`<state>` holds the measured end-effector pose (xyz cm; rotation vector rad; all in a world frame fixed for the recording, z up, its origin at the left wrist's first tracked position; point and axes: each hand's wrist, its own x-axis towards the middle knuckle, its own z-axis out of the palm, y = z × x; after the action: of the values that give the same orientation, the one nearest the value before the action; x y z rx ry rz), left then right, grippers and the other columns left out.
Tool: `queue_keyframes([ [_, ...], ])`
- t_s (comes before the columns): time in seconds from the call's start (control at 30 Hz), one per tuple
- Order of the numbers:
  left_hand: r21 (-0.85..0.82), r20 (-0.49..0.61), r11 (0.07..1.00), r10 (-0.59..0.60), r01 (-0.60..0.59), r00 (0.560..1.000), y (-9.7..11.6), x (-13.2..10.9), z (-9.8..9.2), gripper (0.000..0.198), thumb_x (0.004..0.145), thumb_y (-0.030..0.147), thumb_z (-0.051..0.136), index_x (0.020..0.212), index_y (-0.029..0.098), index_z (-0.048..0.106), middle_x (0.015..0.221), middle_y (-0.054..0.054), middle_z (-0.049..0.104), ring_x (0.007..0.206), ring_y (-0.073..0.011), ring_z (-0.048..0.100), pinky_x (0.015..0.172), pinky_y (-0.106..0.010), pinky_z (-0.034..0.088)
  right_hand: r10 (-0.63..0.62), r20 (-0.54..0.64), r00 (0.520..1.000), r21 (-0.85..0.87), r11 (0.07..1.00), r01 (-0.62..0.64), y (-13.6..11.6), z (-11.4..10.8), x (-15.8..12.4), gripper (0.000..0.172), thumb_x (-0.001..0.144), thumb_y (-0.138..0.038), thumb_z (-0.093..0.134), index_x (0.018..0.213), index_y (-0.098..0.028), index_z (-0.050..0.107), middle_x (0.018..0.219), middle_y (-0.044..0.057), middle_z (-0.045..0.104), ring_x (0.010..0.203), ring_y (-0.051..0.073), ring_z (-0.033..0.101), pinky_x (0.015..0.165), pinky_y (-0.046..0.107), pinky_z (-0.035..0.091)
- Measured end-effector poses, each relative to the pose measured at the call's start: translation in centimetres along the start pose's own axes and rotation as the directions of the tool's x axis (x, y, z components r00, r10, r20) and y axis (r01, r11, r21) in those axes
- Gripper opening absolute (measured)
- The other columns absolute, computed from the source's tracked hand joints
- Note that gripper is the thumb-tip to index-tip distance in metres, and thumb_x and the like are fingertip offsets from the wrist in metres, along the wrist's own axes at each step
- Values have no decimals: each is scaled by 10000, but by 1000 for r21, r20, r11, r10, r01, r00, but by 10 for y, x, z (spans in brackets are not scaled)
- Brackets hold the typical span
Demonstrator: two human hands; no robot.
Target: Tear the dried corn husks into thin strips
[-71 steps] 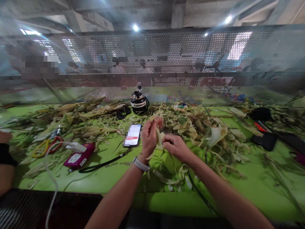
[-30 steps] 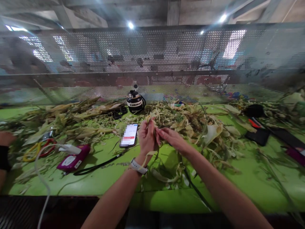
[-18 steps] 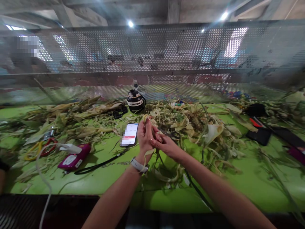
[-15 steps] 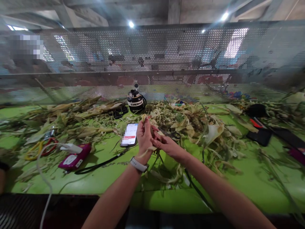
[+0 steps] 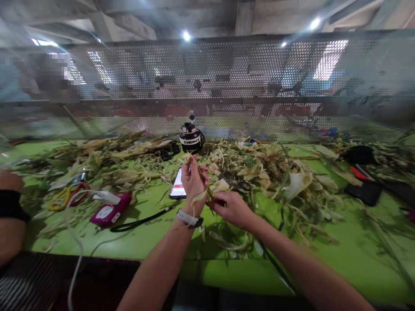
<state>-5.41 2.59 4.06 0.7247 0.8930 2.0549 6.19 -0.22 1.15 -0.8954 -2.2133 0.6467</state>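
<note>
My left hand [image 5: 193, 186], with a watch [image 5: 188, 218] on its wrist, is closed around a pale corn husk piece [image 5: 187, 156] whose tip pokes out above the thumb. A loose husk strip [image 5: 198, 197] curls down over the palm side. Just to the right, my right hand [image 5: 236, 210] pinches at the lower end of the husk, thumb and forefinger together. A lit phone [image 5: 177, 185] lies partly behind my left hand. Beyond my right hand, dark-handled scissors [image 5: 244, 185] rest among the scraps.
Dry husks [image 5: 262, 168] litter the green table [image 5: 136, 242]. A black "ENERGY" jug [image 5: 190, 140] stands before a perforated metal screen [image 5: 227, 82]. At left are a magenta device [image 5: 108, 212] with a white cable, coloured-handled scissors [image 5: 61, 199] and another person's arm [image 5: 11, 216].
My right hand has drawn down and away from the left, pulling at the husk. The view has shifted slightly left, and another person's arm has come further in at the left edge.
</note>
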Motion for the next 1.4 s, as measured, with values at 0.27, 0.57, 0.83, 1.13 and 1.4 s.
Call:
queue_keyframes([
  [0.27, -13, 46, 1000, -20, 20, 999, 3, -5, 3, 387, 751, 517, 596, 939, 184, 534, 529, 78, 525, 293, -5, 350, 298, -138, 210, 221, 267, 938, 93, 963, -253, 7, -30, 5, 194, 662, -330, 650, 630, -161, 558, 564, -38, 513, 531, 91, 430, 507, 207, 303],
  [0.57, 1, 93, 998, -67, 67, 993, -4, -16, 8, 418, 716, 540, 616, 936, 192, 547, 501, 75, 523, 267, -20, 346, 273, -146, 226, 219, 74, 973, 326, 917, -231, 2, -21, 8, 116, 713, -247, 502, 735, -154, 568, 695, -5, 552, 675, 128, 484, 642, 244, 389],
  [0.83, -16, 74, 998, -53, 55, 996, -3, -11, 5, 392, 724, 500, 634, 942, 185, 552, 508, 76, 535, 277, -21, 380, 299, -139, 259, 161, 10, 987, 203, 966, -159, 7, -18, 7, 144, 661, -137, 517, 757, -140, 625, 658, 0, 598, 605, 115, 511, 607, 229, 401],
  [1.13, -21, 66, 997, -75, 77, 995, -4, -5, 1, 380, 734, 476, 632, 964, 186, 545, 539, 75, 540, 281, -19, 379, 291, -147, 252, 79, 73, 994, 420, 902, -102, 1, -20, 3, 350, 698, -112, 525, 1042, -174, 519, 641, -51, 542, 562, 81, 474, 578, 210, 401],
  [1.4, 32, 47, 991, -128, 126, 991, 0, -7, 4, 468, 682, 559, 631, 941, 178, 545, 511, 82, 537, 274, -16, 368, 290, -145, 222, 137, 138, 981, 538, 821, -190, 2, -17, 4, 168, 686, -120, 519, 841, -153, 573, 622, -32, 560, 564, 91, 517, 579, 231, 441],
])
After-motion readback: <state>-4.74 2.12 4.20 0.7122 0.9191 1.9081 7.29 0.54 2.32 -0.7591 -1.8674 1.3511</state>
